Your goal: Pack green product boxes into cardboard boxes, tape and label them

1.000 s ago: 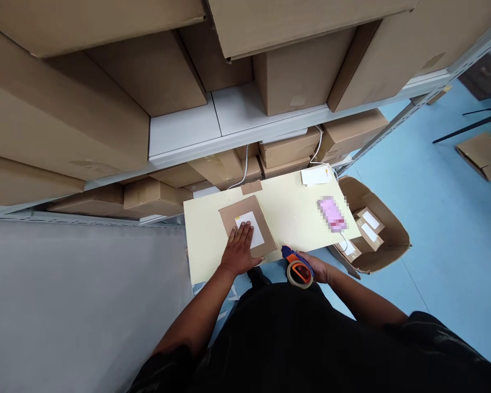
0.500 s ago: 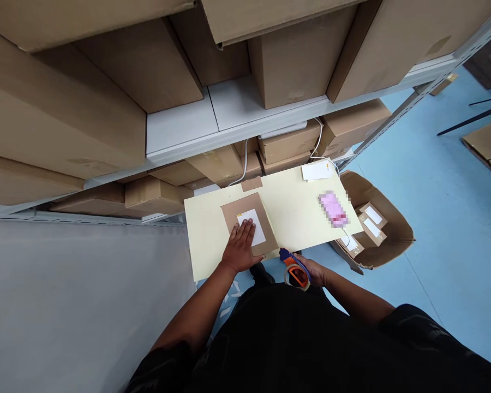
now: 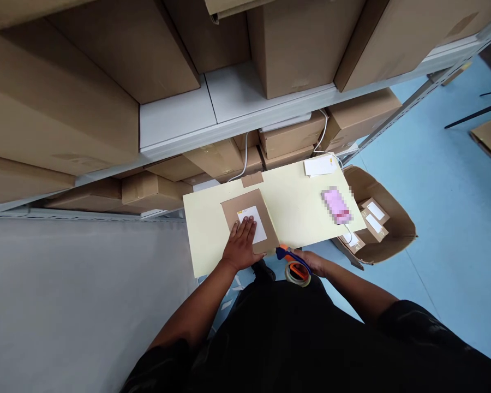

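A brown cardboard box (image 3: 239, 203) lies on the pale yellow tabletop (image 3: 297, 207), with a white label (image 3: 259, 222) on its upper face. My left hand (image 3: 240, 245) rests flat on the box, fingers spread over part of the label. At the box's near right corner, my right hand (image 3: 314, 262) grips a blue and orange tape dispenser (image 3: 293, 256). The dispenser carries a tape roll, and its blue head is at or very near the box's edge. Some of my right fingers are hidden behind the dispenser.
A pixelated pink item (image 3: 336, 205) and white labels (image 3: 321, 165) lie on the table's right part. Beyond its right edge, a large open carton (image 3: 403, 237) holds several small labelled boxes (image 3: 375, 209). Shelves (image 3: 180, 123) stacked with cartons stand close behind the table.
The tape dispenser in my right hand has tilted and shifted slightly left, toward the box corner. My left hand stays on the box. The camera view has shifted a little.
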`<state>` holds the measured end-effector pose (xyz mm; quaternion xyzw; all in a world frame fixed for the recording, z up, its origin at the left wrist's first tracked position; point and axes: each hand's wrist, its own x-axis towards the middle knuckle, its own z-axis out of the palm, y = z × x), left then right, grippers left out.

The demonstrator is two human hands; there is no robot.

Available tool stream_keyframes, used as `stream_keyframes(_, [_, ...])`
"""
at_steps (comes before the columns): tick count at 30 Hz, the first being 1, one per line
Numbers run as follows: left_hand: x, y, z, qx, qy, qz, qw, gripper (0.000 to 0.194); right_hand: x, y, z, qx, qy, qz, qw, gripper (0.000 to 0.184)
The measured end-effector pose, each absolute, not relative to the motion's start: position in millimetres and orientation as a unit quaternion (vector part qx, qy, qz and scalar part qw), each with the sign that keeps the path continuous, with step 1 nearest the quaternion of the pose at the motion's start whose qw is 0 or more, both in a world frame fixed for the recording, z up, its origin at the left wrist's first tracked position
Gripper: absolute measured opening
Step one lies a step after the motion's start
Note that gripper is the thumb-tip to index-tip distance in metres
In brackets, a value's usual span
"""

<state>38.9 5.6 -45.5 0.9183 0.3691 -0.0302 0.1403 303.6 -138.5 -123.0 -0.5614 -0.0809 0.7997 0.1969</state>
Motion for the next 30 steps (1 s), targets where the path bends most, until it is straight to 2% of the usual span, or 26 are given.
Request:
stream_keyframes(2, [38.5, 5.6, -46.9, 0.919, 0.367, -0.024, 0.139, 0.118, 292.5, -121.8, -121.5, -0.595, -0.233, 0.756, 0.139, 0.031])
stream_keyframes(7, [36.9, 6.2, -50.4, 0.921, 0.364, -0.018, 0.139, 0.118, 238.4, -84.5, -111.0, -0.612, -0.419, 0.651, 0.166, 0.028])
stream_keyframes(11, [35.1, 6.0, -52.0, 0.921, 0.364, -0.009, 0.140, 0.116, 242.2, -82.8, -93.0, -0.669, -0.484, 0.563, 0.032, 0.039])
stream_keyframes(14, [34.0, 5.5, -53.9, 0.921, 0.360, 0.002, 0.146, 0.117, 284.4, -100.3, -72.6, -0.683, -0.494, 0.537, -0.038, 0.034])
stream_keyframes(18, [33.1, 5.5, -55.9, 0.918, 0.363, 0.012, 0.158, 0.119, 338.0, -123.5, -47.3, -0.743, -0.493, 0.453, -0.027, 0.029])
stream_keyframes(21, [32.4, 5.7, -56.6, 0.917, 0.363, 0.019, 0.163, 0.121, 347.0, -119.6, -47.3, -0.792, -0.535, 0.291, -0.037, 0.031])
stream_keyframes(24, [31.2, 5.9, -58.2, 0.919, 0.356, 0.033, 0.165, 0.120, 338.9, -95.2, -67.5, -0.804, -0.571, 0.158, -0.049, 0.035])
stream_keyframes(30, [29.5, 6.7, -61.7, 0.922, 0.351, 0.028, 0.163, 0.123, 332.9, -67.6, -97.1, -0.802, -0.581, 0.137, -0.014, 0.027])
